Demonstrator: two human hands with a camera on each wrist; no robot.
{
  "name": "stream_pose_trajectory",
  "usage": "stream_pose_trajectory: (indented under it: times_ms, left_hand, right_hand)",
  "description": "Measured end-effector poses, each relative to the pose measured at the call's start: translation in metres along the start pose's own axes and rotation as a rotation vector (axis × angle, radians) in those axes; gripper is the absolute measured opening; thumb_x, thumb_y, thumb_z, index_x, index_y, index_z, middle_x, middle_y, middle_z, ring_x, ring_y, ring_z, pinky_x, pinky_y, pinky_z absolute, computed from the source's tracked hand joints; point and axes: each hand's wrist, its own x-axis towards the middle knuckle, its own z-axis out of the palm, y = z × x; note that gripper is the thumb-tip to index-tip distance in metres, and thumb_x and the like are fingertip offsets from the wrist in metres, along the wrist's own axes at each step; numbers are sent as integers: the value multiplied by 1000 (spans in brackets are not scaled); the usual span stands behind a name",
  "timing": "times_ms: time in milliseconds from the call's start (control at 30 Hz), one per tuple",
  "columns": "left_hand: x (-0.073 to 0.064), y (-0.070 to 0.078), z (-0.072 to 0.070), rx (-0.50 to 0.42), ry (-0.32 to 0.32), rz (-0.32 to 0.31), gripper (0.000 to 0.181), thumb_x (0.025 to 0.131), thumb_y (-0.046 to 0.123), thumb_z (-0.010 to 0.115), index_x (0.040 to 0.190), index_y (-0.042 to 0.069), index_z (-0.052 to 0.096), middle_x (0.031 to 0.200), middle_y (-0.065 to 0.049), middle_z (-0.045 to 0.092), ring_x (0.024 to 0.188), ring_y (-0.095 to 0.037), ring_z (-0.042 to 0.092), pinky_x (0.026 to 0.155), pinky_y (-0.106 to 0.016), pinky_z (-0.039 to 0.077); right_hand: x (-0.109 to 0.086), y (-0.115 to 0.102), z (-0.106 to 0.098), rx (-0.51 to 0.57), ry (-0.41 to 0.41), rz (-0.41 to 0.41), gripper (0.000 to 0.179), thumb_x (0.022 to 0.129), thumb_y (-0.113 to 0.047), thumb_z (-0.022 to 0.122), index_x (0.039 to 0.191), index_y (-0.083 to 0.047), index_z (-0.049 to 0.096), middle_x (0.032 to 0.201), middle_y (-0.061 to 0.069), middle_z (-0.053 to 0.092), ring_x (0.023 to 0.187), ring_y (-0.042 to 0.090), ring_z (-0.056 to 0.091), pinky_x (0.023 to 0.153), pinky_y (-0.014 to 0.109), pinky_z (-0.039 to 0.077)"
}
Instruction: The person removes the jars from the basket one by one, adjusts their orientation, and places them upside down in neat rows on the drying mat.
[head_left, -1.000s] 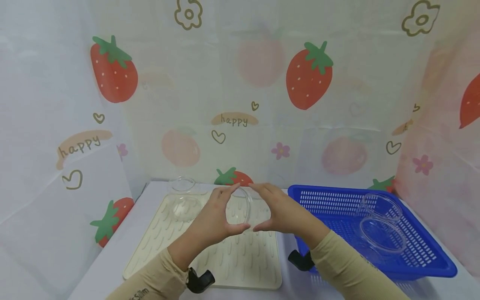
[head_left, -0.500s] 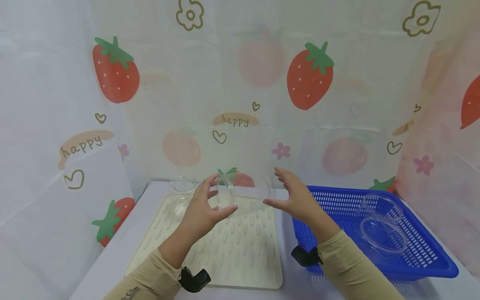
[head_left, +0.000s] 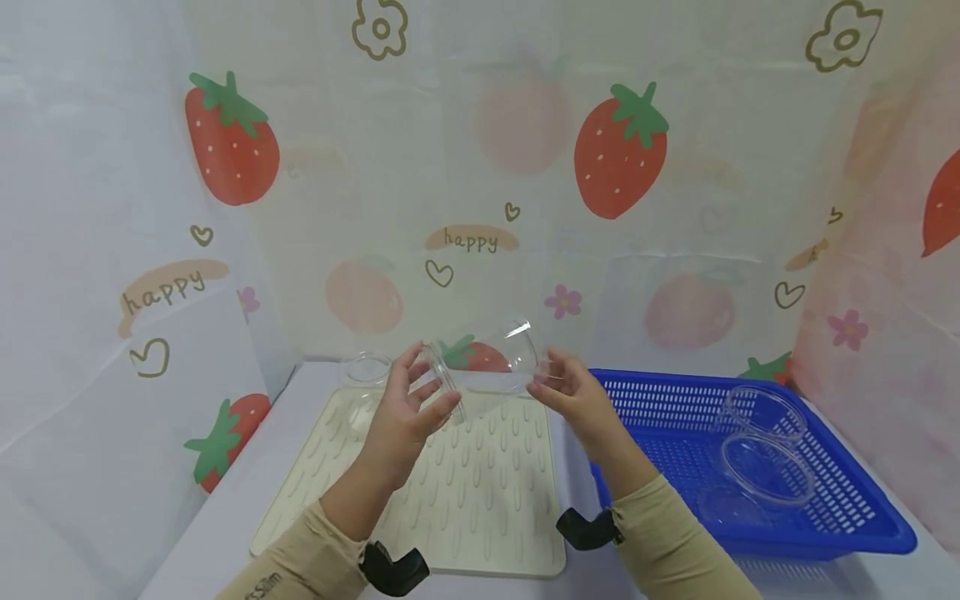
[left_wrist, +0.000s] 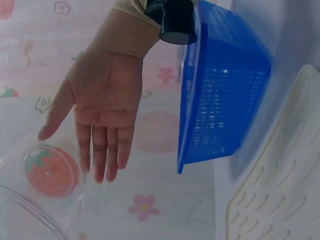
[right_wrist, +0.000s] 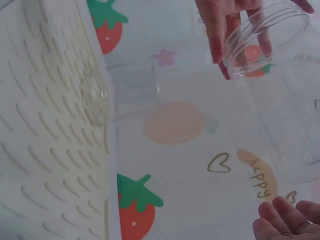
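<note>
A clear, round-walled jar [head_left: 491, 354] is held in the air above the drying mat [head_left: 480, 500], tilted on its side with its base to the right and raised. My left hand [head_left: 405, 417] grips it around the threaded mouth, thumb in front and fingers behind. At the base end is my right hand [head_left: 573, 396]; in the left wrist view that hand [left_wrist: 107, 100] shows its palm, fingers straight, thumb apart. Whether it touches the base I cannot tell. The right wrist view shows the jar [right_wrist: 270, 115] between both hands.
Another clear jar [head_left: 366, 367] stands upright on the mat's far left corner. To the right, a blue perforated basket [head_left: 660, 400] holds clear jars, one with its rim [head_left: 767, 469] facing me. A patterned cloth [head_left: 495, 275] hangs behind.
The jar's mouth first faced me; it then turned sideways to the left, and now its base is tipped up. The right hand moved away to the right, then back close to the base.
</note>
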Motion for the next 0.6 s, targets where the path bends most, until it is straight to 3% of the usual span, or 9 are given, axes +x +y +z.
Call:
stream_pose_trajectory:
  times_ms: [100, 267, 600]
  left_hand:
    - [-1, -4, 4, -125, 0, 2, 79, 85, 16, 64, 144, 27, 13, 143, -8, 18, 130, -30, 29, 97, -52, 35]
    - [-3, -11, 9, -223, 4, -1, 79, 86, 18, 63, 144, 23, 10, 144, -14, 14, 130, -32, 29, 96, -54, 34]
    - [-4, -21, 11, -224, -7, -47, 81, 85, 14, 62, 145, 19, 6, 145, -16, 13, 132, -35, 26, 96, -50, 37]
  right_hand:
    - [0, 4, 8, 149, 6, -8, 58, 89, -13, 58, 138, -1, 30, 131, 20, 42, 124, 32, 40, 105, 44, 27]
    - [0, 11, 23, 377, 17, -30, 57, 90, -16, 57, 136, 6, 31, 131, 28, 39, 127, 37, 36, 107, 41, 26]
    - [-1, 17, 40, 528, 28, -59, 82, 81, -34, 69, 141, 1, 24, 135, 30, 35, 129, 37, 35, 103, 39, 31]
